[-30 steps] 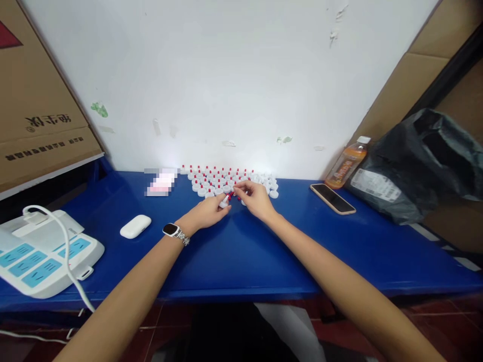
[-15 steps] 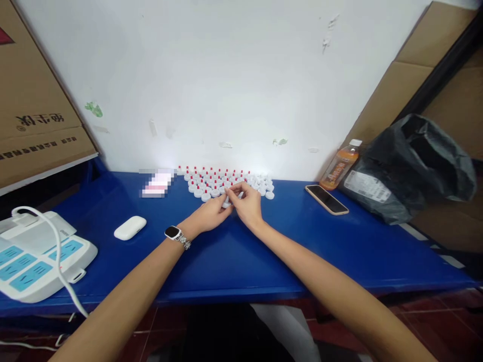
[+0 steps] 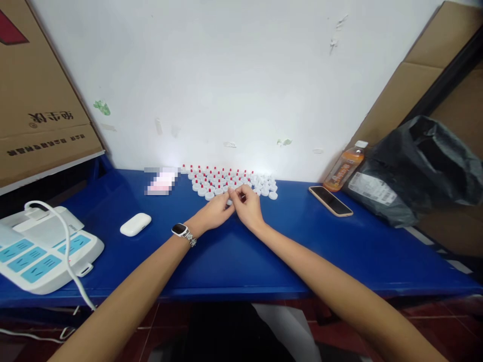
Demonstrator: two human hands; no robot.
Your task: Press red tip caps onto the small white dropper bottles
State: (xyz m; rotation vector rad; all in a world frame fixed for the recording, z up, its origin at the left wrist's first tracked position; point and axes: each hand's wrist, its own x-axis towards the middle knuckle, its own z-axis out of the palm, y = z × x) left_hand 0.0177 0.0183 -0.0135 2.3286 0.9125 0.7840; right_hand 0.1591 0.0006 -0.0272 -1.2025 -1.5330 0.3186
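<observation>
In the head view, my left hand (image 3: 216,212) is closed around a round white cap (image 3: 229,202), of which only a small part shows between the fingers. My right hand (image 3: 249,208) meets it from the right, thumb and fingertips pinched together over that cap. Whatever sits in this pinch is too small and covered to make out. Just beyond both hands stand rows of white caps with red tips (image 3: 210,195). Behind my right hand, to the right, lie several plain white caps (image 3: 272,195) without red tips.
A white earphone case (image 3: 136,224) and a power strip (image 3: 53,256) with a cable are on the left. To the right are a phone (image 3: 331,201), an orange drink bottle (image 3: 345,168) and a dark plastic bag (image 3: 400,171). A white wall (image 3: 226,75) closes off the blue table's (image 3: 241,261) back.
The whole view has shifted slightly, so things appear a little further right. Both hands stay together at the cap, with the right fingers curled somewhat closer over it.
</observation>
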